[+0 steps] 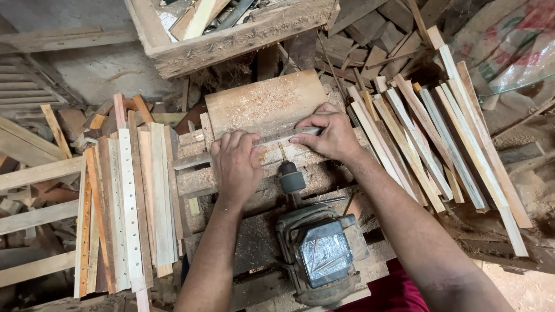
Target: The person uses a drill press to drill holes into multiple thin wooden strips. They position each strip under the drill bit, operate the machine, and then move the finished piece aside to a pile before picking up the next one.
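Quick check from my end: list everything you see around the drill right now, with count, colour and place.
wooden strip: one, pale grey, held across the bench against the bit
drill motor: one, grey, bottom centre, chuck pointing at the strip
board: one, tan, sawdust on it, behind the strip
drilled strips: a stack, pale and orange, left
plain strips: a pile, pale, right
crate: one, rough wood, top
left hand: pressing on the strip
right hand: pinching the strip's right end

Pale wood slats, some grey-white; one white strip patterned with a row of small holes. Motor dark grey, dust-coated. Surface tan, speckled with sawdust.
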